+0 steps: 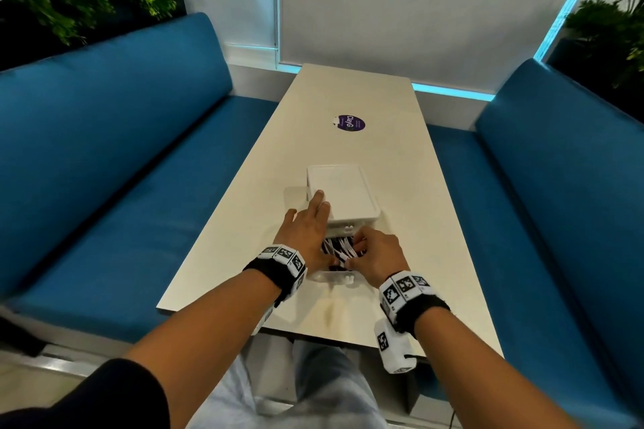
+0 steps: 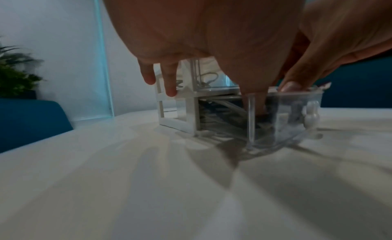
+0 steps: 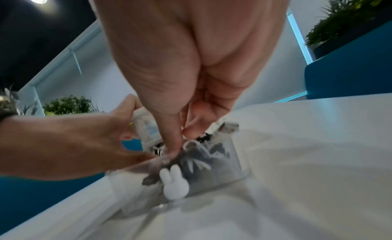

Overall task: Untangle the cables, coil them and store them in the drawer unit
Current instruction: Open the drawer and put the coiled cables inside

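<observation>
Left hand (image 1: 308, 225) flat on drawer unit (image 1: 343, 191), right hand (image 1: 378, 256) pinching white cables (image 1: 339, 247), drawer (image 3: 212, 173) contents blurred

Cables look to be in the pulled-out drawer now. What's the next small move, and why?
Probably tuck the white cables below the rim of the open drawer with the right hand, since some ends seem to stick up. The left hand already rests on the drawer unit.

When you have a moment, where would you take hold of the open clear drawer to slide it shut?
Probably the white rabbit-shaped knob on the drawer front, pinched from the near side: it juts out toward the person, while the clear walls look smooth.
</observation>
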Motion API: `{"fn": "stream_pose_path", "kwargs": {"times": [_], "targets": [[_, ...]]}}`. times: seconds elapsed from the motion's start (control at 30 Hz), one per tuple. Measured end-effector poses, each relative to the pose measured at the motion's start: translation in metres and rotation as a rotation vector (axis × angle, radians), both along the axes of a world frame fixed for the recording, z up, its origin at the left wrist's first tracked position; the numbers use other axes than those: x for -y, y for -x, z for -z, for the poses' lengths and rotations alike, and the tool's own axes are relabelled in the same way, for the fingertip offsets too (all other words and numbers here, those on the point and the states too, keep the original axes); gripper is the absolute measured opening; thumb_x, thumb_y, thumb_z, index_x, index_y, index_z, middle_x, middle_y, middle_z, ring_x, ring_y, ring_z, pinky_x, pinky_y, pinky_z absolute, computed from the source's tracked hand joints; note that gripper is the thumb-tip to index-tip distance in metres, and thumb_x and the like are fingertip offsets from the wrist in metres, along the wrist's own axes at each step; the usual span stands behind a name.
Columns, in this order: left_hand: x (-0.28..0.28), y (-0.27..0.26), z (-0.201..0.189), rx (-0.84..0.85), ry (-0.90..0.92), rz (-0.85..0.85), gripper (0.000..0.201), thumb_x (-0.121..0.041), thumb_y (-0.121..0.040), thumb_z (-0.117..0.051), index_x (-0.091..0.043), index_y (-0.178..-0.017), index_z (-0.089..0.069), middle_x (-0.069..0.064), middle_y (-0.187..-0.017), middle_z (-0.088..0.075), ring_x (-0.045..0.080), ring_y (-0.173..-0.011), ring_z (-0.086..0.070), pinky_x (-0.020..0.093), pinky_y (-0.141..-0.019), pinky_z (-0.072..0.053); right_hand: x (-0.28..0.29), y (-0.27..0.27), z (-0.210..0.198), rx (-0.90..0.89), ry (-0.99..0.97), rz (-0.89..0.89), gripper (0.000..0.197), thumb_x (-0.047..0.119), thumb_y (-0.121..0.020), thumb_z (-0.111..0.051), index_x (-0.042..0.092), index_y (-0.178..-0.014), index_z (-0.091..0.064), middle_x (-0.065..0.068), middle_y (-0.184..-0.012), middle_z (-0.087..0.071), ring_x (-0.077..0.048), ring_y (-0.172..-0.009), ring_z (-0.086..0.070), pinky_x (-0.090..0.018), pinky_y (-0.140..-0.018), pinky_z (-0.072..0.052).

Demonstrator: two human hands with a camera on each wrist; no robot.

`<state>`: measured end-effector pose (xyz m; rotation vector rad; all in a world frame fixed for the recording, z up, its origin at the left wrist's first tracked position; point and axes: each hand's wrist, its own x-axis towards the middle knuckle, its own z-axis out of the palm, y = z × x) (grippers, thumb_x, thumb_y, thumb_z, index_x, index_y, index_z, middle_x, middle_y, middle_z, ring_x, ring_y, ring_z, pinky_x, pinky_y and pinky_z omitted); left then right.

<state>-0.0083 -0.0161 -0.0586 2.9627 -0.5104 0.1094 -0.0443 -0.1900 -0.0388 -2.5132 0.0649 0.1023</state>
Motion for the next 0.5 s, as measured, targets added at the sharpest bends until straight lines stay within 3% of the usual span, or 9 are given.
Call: {"fn": "stream_pose_path", "kwargs": {"times": [0.07,0.23,0.3,0.37,0.43,0.5], "targets": [[-0.001,0.0,0.003,0.005,0.021,0.003,0.11,-0.065,-0.069,-0.071,-0.014,-0.148,-0.013,0.004,-0.163,0.005,0.025,-0.142,-0.029,0.048,-0.115,-0.023,-0.007,0.0,0.007,0.054,-0.008,0.032,0.033,0.02,-0.068,-0.082,0.025,-0.091,-0.06,0.006,-0.087,-0.069,-0.018,-0.082,-0.066,-0.024,-0.069,-0.049],[-0.01,0.001,-0.003,0.029,0.086,0.034,0.083,-0.05,-0.084,-0.057,-0.019,-0.149,-0.017,0.0,-0.164,0.001,0.019,-0.148,-0.017,0.05,-0.118,-0.013,-0.017,-0.005,0.01,0.174,0.016,0.044,0.024,0.019,-0.081,-0.07,0.025,-0.103,-0.062,0.001,-0.094,-0.072,-0.024,-0.086,-0.066,-0.026,-0.071,-0.048],[-0.012,0.0,-0.007,0.045,0.07,0.039,0.076,-0.049,-0.086,-0.053,-0.02,-0.148,-0.02,0.001,-0.164,-0.002,0.02,-0.148,-0.014,0.05,-0.118,-0.012,-0.011,-0.004,0.008,0.156,-0.015,0.009,0.02,0.025,-0.081,-0.071,0.028,-0.099,-0.064,0.005,-0.091,-0.072,-0.019,-0.082,-0.066,-0.024,-0.07,-0.047],[-0.01,-0.001,-0.005,0.067,0.069,0.035,0.076,-0.053,-0.084,-0.053,-0.021,-0.146,-0.022,0.001,-0.163,-0.004,0.021,-0.148,-0.015,0.05,-0.118,-0.011,0.002,-0.005,0.005,0.16,-0.027,-0.006,0.01,0.032,-0.08,-0.073,0.03,-0.088,-0.067,0.007,-0.088,-0.072,-0.014,-0.08,-0.066,-0.029,-0.077,-0.053],[-0.009,-0.001,-0.002,0.05,0.09,0.027,0.082,-0.059,-0.08,-0.054,-0.023,-0.146,-0.021,-0.001,-0.163,-0.002,0.019,-0.148,-0.014,0.051,-0.119,-0.01,0.013,-0.006,0.005,0.196,-0.018,0.065,0.016,0.04,-0.077,-0.076,0.028,-0.081,-0.066,0.005,-0.094,-0.065,-0.014,-0.082,-0.063,-0.034,-0.081,-0.053],[-0.01,-0.002,-0.002,0.013,0.102,0.027,0.092,-0.068,-0.075,-0.054,-0.024,-0.147,-0.018,-0.005,-0.163,0.0,0.016,-0.148,-0.014,0.054,-0.118,-0.008,0.016,-0.006,0.009,0.155,0.001,0.139,0.038,0.049,-0.072,-0.079,0.025,-0.094,-0.059,0.003,-0.107,-0.052,-0.019,-0.092,-0.058,-0.036,-0.083,-0.052]]}}
